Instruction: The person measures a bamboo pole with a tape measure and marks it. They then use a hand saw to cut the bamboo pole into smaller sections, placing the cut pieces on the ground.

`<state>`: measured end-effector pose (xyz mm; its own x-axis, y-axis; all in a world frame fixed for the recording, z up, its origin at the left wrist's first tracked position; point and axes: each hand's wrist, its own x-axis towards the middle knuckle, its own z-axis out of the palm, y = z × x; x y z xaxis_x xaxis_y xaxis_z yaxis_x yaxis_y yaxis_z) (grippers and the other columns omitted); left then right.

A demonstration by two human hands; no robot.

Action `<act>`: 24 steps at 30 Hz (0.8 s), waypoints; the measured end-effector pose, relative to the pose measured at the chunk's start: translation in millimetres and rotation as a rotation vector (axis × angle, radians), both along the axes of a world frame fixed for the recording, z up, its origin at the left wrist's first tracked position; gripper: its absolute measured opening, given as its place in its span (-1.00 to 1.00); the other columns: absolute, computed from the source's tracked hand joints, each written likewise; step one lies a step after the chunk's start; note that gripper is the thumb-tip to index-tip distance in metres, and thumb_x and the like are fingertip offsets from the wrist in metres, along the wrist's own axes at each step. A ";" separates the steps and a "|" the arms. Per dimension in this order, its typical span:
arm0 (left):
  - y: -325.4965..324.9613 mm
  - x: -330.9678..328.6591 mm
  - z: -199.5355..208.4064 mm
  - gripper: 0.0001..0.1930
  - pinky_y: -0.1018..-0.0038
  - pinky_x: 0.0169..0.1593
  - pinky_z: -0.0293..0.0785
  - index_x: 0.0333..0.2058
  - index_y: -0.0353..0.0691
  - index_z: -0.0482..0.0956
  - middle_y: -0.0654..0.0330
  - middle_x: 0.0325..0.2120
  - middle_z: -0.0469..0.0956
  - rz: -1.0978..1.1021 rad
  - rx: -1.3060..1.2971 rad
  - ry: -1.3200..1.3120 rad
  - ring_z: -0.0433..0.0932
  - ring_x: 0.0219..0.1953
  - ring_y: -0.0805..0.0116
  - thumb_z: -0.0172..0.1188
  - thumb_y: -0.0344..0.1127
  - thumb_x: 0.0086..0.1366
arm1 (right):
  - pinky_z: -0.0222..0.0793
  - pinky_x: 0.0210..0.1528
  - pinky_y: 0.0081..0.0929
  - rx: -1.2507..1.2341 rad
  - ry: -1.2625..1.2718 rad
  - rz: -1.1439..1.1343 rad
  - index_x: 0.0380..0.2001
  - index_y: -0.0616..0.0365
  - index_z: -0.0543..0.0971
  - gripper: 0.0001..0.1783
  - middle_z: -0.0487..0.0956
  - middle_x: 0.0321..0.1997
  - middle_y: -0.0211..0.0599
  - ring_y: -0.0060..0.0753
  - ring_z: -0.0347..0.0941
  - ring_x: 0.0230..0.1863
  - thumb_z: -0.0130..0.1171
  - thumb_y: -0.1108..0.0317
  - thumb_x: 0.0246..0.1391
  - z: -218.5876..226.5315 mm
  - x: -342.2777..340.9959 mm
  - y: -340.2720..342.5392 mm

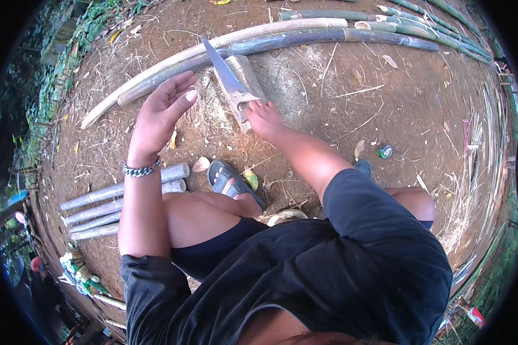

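Observation:
My right hand (265,119) is closed round the wooden handle of a hand saw (227,73). The saw's blade points away from me toward the far left, its tip by the long bamboo poles. Underneath the saw lies a short wooden block (250,76) on the dirt. My left hand (162,115) is raised to the left of the saw, fingers held out and thumb apart, with nothing in it. Beyond both hands a pale bamboo pole (270,27) and a dark bamboo pole (282,41) lie side by side across the ground.
Several short cut bamboo pieces (121,204) lie left of my leg. More green bamboo poles (431,31) rest at the far right. A small dark round object (385,151) sits on the dirt to the right. Thin split strips (483,172) line the right side.

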<state>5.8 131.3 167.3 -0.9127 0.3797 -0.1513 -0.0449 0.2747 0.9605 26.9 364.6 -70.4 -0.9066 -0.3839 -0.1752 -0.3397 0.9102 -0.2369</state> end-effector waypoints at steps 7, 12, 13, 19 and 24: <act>-11.2 -0.2 -3.1 -0.35 0.31 0.40 0.29 0.36 -0.48 0.23 -0.14 0.29 0.38 -0.037 0.028 -0.024 0.38 0.34 0.16 0.21 -0.23 0.45 | 0.27 0.27 -0.09 -0.024 -0.014 -0.080 0.08 0.07 0.56 -0.63 0.46 0.17 -0.23 -0.22 0.31 0.34 0.07 0.35 0.21 -6.0 3.0 -16.6; -7.8 -5.1 -4.7 -0.39 0.31 0.39 0.28 0.35 -0.48 0.24 -0.13 0.29 0.38 -0.047 0.022 -0.037 0.37 0.35 0.16 0.18 -0.29 0.46 | 0.21 0.36 -0.09 -0.023 -0.076 -0.083 0.19 0.08 0.52 -0.55 0.44 0.23 -0.16 -0.20 0.28 0.38 0.03 0.43 0.23 5.3 4.1 -6.6; -4.2 -6.0 -4.6 -0.40 0.31 0.40 0.27 0.36 -0.48 0.24 -0.12 0.29 0.38 -0.051 -0.003 -0.032 0.37 0.35 0.16 0.17 -0.30 0.46 | 0.16 0.40 -0.08 -0.033 -0.074 -0.085 0.20 0.10 0.51 -0.54 0.42 0.27 -0.14 -0.19 0.25 0.40 0.03 0.44 0.24 5.9 5.8 -3.4; -4.2 -11.8 -8.5 -0.33 0.25 0.39 0.23 0.40 -0.38 0.21 -0.10 0.33 0.37 -0.138 -0.124 0.026 0.37 0.36 0.10 0.07 -0.05 0.50 | -0.09 0.56 0.04 -0.167 -0.053 -0.114 0.34 0.13 0.38 -0.43 0.30 0.42 -0.11 -0.15 0.08 0.52 0.08 0.28 0.29 21.4 23.4 4.1; 8.7 -5.6 -11.1 -0.34 0.21 0.41 0.22 0.40 -0.41 0.21 -0.12 0.32 0.36 -0.122 -0.130 -0.024 0.36 0.37 0.06 0.09 -0.11 0.49 | -0.04 0.52 0.07 -0.290 0.021 -0.438 0.37 -0.08 0.35 -0.34 0.27 0.43 -0.11 -0.07 0.06 0.52 0.23 0.11 0.24 23.3 52.7 82.4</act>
